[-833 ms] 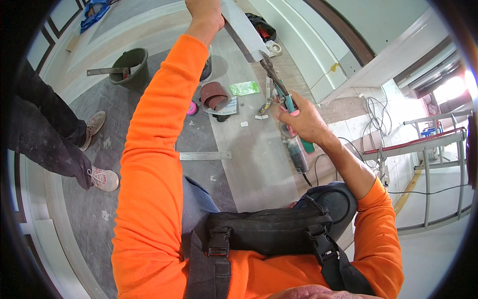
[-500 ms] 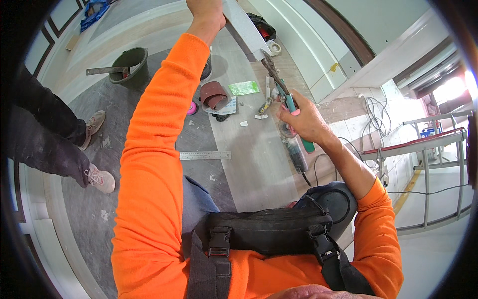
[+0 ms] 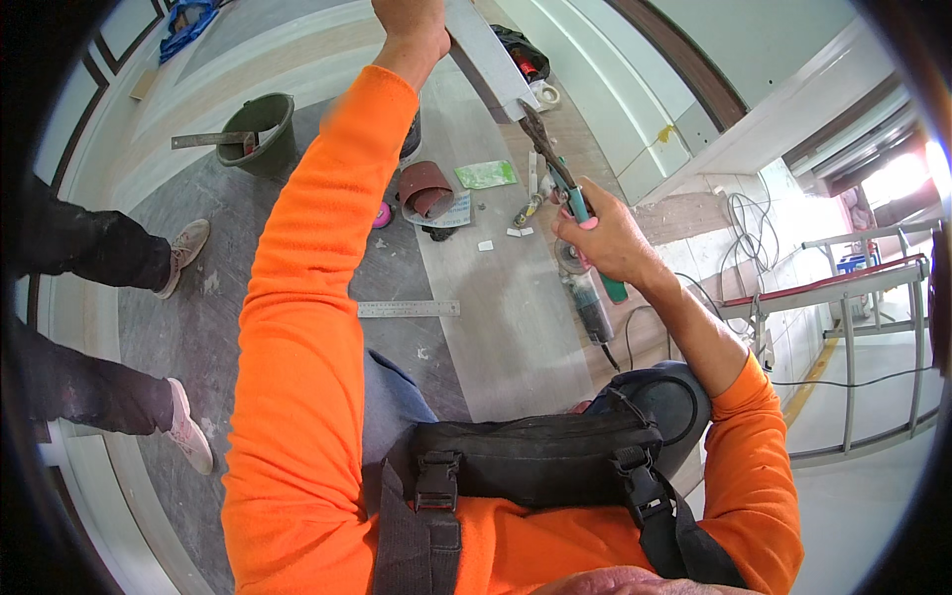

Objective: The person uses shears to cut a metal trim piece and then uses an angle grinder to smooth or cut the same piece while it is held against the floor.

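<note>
A long pale grey-white strip (image 3: 486, 61) runs out of the upper edge. My left hand (image 3: 412, 25) grips its side there, fingertips partly cut off by the picture's edge. In my right hand (image 3: 607, 238) are pliers (image 3: 563, 171) with green handles and dark, worn jaws, closed round by my fingers. The jaws meet the strip's near end. Below the right hand an angle grinder (image 3: 591, 315) lies on the floor, its cord trailing back. Small white pieces (image 3: 485, 246) lie left of the pliers.
A steel ruler (image 3: 409, 308), rolled sandpaper (image 3: 424, 190) and a green packet (image 3: 486, 175) lie on the floor. At left stands a bucket (image 3: 270, 139) with a hammer-like tool across it. Another person's shoe (image 3: 188, 426) is near. A metal frame (image 3: 848, 297) stands right.
The other person's nearer foot has stepped back, down and to the left in the picture. My hands, the strip and the pliers hold nearly the same place.
</note>
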A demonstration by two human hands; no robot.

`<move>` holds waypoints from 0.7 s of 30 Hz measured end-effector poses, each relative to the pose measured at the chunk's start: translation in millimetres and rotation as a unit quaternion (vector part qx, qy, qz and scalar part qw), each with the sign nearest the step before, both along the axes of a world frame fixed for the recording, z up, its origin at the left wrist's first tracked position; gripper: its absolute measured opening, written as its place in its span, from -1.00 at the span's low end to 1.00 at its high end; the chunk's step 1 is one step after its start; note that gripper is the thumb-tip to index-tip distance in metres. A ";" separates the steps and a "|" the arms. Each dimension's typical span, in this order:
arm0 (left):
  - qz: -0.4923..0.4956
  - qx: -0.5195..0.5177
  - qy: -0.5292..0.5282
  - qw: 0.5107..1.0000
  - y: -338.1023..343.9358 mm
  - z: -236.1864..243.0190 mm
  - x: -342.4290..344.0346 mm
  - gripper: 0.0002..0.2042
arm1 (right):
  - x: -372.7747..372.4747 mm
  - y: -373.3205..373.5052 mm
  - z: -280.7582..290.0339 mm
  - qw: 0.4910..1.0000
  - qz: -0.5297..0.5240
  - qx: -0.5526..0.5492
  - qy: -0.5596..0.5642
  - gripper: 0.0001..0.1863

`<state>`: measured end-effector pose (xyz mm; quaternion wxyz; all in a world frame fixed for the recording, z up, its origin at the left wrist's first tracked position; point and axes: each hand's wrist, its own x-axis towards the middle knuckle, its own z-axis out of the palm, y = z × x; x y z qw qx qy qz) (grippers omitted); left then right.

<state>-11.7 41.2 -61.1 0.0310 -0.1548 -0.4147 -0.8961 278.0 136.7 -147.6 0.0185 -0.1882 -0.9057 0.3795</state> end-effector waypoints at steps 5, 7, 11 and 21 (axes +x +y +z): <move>0.000 0.015 0.010 1.000 4.0 -1.1 -8.2 -0.41 | -1.6 -0.3 -0.8 0.999 0.003 0.032 0.004 -0.60; 0.031 0.016 0.050 0.998 7.6 -3.0 -5.0 -0.44 | -2.1 -0.6 -0.6 0.999 -0.007 0.027 -0.028 -0.61; 0.067 0.006 0.146 0.987 10.1 0.9 9.2 -0.47 | -2.8 3.0 -1.5 0.997 0.000 0.066 -0.034 -0.61; 0.070 -0.064 0.360 0.928 26.3 0.3 93.0 -0.52 | -5.6 14.7 -10.9 0.998 -0.012 0.027 -0.047 -0.64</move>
